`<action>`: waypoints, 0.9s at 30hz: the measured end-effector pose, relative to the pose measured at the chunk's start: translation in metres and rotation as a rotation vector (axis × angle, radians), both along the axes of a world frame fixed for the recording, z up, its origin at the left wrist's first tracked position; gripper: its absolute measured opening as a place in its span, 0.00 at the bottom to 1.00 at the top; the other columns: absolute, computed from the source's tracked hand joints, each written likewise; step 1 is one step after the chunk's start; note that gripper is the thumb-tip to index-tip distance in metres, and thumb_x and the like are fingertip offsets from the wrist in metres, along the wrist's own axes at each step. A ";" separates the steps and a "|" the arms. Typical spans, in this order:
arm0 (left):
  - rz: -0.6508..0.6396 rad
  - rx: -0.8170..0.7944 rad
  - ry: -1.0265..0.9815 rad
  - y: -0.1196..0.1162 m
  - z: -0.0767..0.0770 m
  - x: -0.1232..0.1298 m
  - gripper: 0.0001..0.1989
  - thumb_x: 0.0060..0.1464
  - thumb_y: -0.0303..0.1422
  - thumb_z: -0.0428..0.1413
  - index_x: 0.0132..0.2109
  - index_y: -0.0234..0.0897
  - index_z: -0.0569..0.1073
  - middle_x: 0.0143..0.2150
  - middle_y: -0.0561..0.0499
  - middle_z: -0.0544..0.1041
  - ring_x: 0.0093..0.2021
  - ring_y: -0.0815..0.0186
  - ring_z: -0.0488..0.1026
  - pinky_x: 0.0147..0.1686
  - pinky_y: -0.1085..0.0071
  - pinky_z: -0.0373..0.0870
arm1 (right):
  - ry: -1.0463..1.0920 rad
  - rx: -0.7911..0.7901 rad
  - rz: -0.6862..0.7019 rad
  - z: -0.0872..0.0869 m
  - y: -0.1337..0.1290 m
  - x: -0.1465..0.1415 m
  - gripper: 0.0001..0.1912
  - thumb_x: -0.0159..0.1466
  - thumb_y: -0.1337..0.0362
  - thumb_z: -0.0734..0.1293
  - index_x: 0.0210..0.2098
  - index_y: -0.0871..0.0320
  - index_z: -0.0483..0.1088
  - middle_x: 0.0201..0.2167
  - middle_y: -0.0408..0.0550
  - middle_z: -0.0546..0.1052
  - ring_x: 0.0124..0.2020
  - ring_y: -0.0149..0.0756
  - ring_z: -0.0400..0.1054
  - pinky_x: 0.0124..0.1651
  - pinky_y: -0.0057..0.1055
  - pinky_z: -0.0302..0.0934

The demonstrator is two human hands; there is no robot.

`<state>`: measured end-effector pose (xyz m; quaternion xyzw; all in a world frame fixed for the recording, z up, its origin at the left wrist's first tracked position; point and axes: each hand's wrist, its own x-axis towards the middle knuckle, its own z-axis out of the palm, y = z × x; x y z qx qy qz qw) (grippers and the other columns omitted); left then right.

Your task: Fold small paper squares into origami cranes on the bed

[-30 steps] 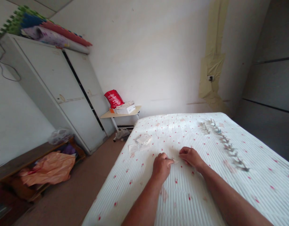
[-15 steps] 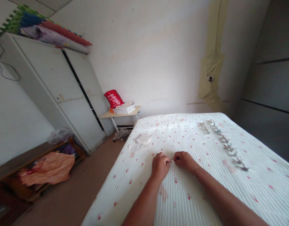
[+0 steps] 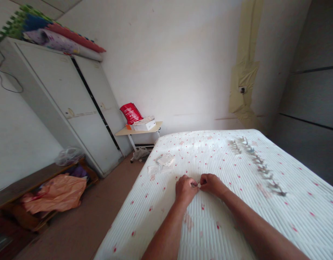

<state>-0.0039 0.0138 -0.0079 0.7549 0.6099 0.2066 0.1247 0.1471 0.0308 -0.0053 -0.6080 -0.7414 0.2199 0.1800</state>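
Over the middle of the white ribbed mattress (image 3: 193,234), my two hands are almost touching. My left hand (image 3: 186,187) is closed, its fingers bent and pinched toward the right hand. My right hand (image 3: 210,183) is closed too, with thumb and fingertips pressed together. Something small and pale seems to lie between the fingertips, too small to name. Beyond my left hand lie a small pile of white paper pieces (image 3: 166,160) and a printed sheet (image 3: 154,169). Off to the right, several small folded-looking grey and white pieces (image 3: 261,167) stand in a slanting row.
Left of the mattress, a grey cabinet (image 3: 58,94) carries rolled mats (image 3: 63,43). A small table (image 3: 123,132) at the back holds a red bag (image 3: 131,113) and a white box (image 3: 144,125). An orange plastic bag (image 3: 56,193) lies on a low wooden bench (image 3: 41,177).
My left hand has turned slightly and its fingertips have come closer to the right hand's. The right hand stays nearly in place. The things on the mattress have not moved.
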 end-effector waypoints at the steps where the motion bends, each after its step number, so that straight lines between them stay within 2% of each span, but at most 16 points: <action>1: 0.018 -0.019 0.010 0.000 0.001 0.001 0.06 0.44 0.34 0.57 0.33 0.44 0.76 0.37 0.54 0.73 0.41 0.68 0.68 0.39 0.75 0.61 | -0.001 0.001 -0.004 0.000 0.000 0.000 0.06 0.46 0.71 0.64 0.24 0.59 0.71 0.24 0.43 0.74 0.26 0.28 0.64 0.27 0.22 0.50; 5: 0.079 -0.086 0.019 0.002 0.004 0.003 0.07 0.41 0.34 0.59 0.33 0.44 0.76 0.38 0.54 0.73 0.40 0.68 0.69 0.38 0.75 0.62 | -0.002 -0.020 -0.024 0.002 0.001 0.000 0.08 0.45 0.73 0.63 0.24 0.60 0.72 0.23 0.43 0.74 0.25 0.28 0.64 0.26 0.22 0.50; 11: 0.092 -0.151 0.019 0.008 0.004 -0.003 0.06 0.42 0.31 0.57 0.31 0.43 0.76 0.37 0.54 0.75 0.38 0.69 0.70 0.36 0.77 0.62 | -0.011 -0.075 -0.065 0.007 0.001 0.002 0.10 0.43 0.77 0.62 0.23 0.60 0.71 0.20 0.42 0.72 0.23 0.28 0.64 0.26 0.22 0.50; 19: 0.101 -0.166 -0.003 0.012 0.004 -0.013 0.09 0.43 0.27 0.52 0.29 0.40 0.77 0.36 0.52 0.76 0.38 0.69 0.70 0.35 0.77 0.62 | -0.009 -0.106 -0.057 0.004 0.004 0.003 0.11 0.42 0.77 0.62 0.23 0.60 0.72 0.20 0.42 0.73 0.23 0.27 0.65 0.24 0.21 0.50; 24: 0.106 -0.252 -0.106 0.013 0.009 -0.010 0.09 0.46 0.32 0.51 0.32 0.39 0.76 0.29 0.54 0.76 0.32 0.70 0.71 0.29 0.77 0.61 | 0.001 -0.099 -0.044 0.002 0.004 0.004 0.11 0.43 0.77 0.62 0.23 0.60 0.71 0.20 0.42 0.73 0.23 0.27 0.65 0.24 0.21 0.50; 27: 0.166 -0.210 -0.039 0.010 0.013 -0.001 0.10 0.46 0.41 0.53 0.31 0.42 0.75 0.31 0.54 0.76 0.34 0.66 0.71 0.32 0.74 0.62 | 0.000 -0.099 -0.048 0.002 0.004 0.003 0.10 0.43 0.76 0.62 0.23 0.60 0.71 0.20 0.42 0.72 0.23 0.27 0.65 0.24 0.21 0.50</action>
